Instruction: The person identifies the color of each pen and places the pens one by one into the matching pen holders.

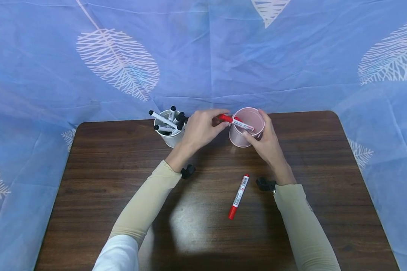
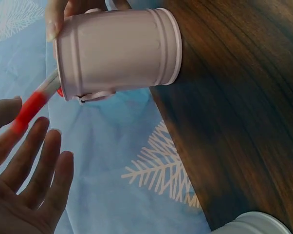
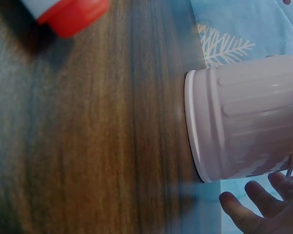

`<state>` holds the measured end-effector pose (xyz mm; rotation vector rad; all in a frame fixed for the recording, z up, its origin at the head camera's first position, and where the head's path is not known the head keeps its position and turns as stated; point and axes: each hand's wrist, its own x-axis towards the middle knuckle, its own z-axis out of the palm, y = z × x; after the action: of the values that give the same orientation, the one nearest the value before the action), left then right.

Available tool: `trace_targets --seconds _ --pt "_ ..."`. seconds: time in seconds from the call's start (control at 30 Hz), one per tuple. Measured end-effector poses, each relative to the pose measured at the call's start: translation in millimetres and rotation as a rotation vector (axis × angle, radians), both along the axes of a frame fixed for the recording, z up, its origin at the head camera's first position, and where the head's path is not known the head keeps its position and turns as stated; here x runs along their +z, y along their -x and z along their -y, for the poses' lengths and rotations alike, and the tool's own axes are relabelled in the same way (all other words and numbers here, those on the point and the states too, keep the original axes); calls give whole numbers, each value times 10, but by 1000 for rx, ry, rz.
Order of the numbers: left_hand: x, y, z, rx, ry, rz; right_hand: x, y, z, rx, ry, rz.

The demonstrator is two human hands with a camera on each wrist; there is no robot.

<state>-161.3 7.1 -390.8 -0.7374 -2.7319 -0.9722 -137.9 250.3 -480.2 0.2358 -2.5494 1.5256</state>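
My left hand (image 1: 203, 127) pinches a red marker (image 2: 33, 107) between thumb and forefinger, its other fingers spread. The marker lies slanted across the mouth of a small pink bucket (image 1: 239, 139), its white barrel reaching inside the rim. A second bit of red (image 1: 237, 119) shows at the rim behind it. My right hand (image 1: 270, 146) holds the bucket at its right side, thumb by the near rim and fingers along the far side. In the right wrist view the bucket (image 3: 253, 117) stands upright on the table, fingertips at its wall.
Left of the pink bucket stands a white bucket (image 1: 172, 141) with several black-capped markers (image 1: 164, 119). Another red marker (image 1: 239, 195) lies on the dark wooden table (image 1: 115, 169) between the forearms. A blue leaf-print cloth (image 1: 224, 56) hangs behind the table's back edge.
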Motion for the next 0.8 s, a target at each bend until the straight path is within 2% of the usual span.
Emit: trace_targets --seconds 0.17,0.4,0.67,0.8 --pt "-14 -5 -2 -11 2 23 6 -10 -2 6 -13 14" --pt "-25 -38 -3 -26 27 14 1 -12 -4 7 -8 27" --pt "-12 -77 -2 -41 37 52 -1 -12 -6 6 -13 20" --pt "-39 -122 18 -92 37 23 3 -11 -7 -1 -23 17"
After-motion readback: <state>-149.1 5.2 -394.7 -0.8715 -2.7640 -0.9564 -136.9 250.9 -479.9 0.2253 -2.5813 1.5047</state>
